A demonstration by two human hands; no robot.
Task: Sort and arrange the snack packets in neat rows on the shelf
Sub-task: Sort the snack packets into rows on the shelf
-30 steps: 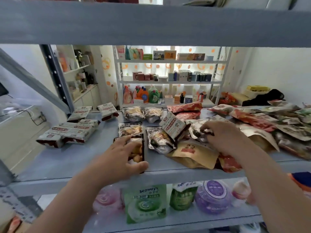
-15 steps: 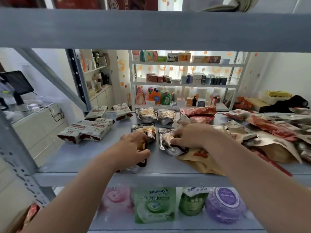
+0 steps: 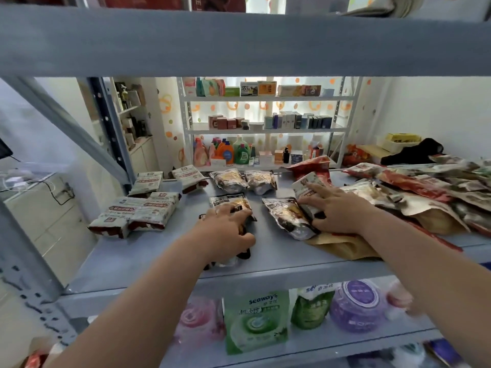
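The black-edged clear snack packet (image 3: 244,254) lies near the front of the grey metal shelf (image 3: 148,261), just in front of a matching packet (image 3: 229,201). The left hand (image 3: 225,231) grips it, fingers curled over the top and thumb on its right edge. It should probably be slid square behind its twin, edges parallel. The right hand (image 3: 337,211), fingers spread almost straight, presses a tilted white-and-red packet (image 3: 305,185) overlapping a crinkled silver foil packet (image 3: 287,217). That one likely belongs with the white-and-red stacks (image 3: 143,211) at the left. An unsorted heap (image 3: 425,189) lies to the right.
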